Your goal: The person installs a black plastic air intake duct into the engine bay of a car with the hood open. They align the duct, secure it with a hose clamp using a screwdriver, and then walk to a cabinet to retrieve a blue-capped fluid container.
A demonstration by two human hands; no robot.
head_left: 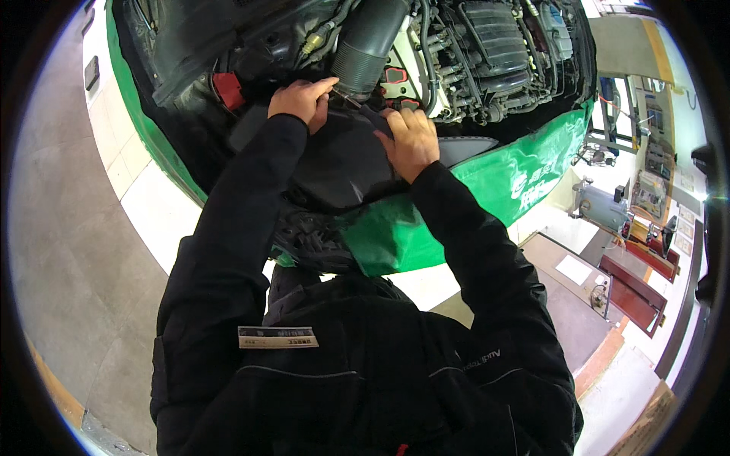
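Observation:
My right hand is closed around the dark handle of a screwdriver. Its thin metal shaft points up and left to the lower end of a ribbed black air intake hose. At the shaft's far end is my left hand, its index finger reaching along the hose's edge and its other fingers curled together. Whether it pinches the shaft tip or a part there is hidden. Below both hands lies a smooth black plastic housing, which the hose meets.
The engine with its hoses fills the upper right. A red cap-like part sits left of my left hand. Green protective covers drape the car's front edge. A workbench and a grey machine stand at the right.

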